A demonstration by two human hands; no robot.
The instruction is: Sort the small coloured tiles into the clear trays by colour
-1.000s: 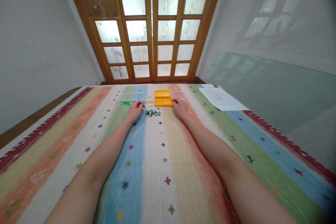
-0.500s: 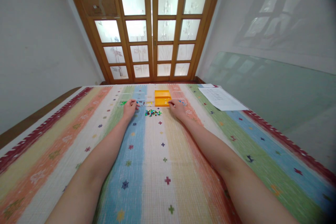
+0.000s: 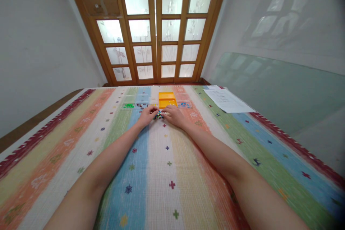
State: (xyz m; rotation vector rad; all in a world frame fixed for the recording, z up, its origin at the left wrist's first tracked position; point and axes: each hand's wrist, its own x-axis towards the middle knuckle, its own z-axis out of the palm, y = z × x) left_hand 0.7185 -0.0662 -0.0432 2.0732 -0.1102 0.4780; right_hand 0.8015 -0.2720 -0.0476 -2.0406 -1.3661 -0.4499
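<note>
A small heap of tiny multicoloured pieces (image 3: 159, 115) lies on the striped cloth. From its left side my left hand (image 3: 147, 115) reaches in, fingers bent and closed at the heap's edge. Opposite it, my right hand (image 3: 174, 115) has its fingers closed at the heap's right side, covering part of it. Anything between either hand's fingertips is too small to make out. Just behind the hands stands an open yellow box (image 3: 167, 96), its lower part partly hidden by my right hand.
Left of the yellow box are clear boxes with green pieces (image 3: 128, 106) and dark red pieces (image 3: 141, 105); yellow pieces (image 3: 154, 105) show partly behind my left hand. Blue pieces (image 3: 184, 104) sit in a clear box at right. Printed paper (image 3: 226, 101) lies farther right.
Both hands have come inward and nearer, from the boxes to the heap. The green, dark red and blue pieces show more fully; the heap is now partly covered.
</note>
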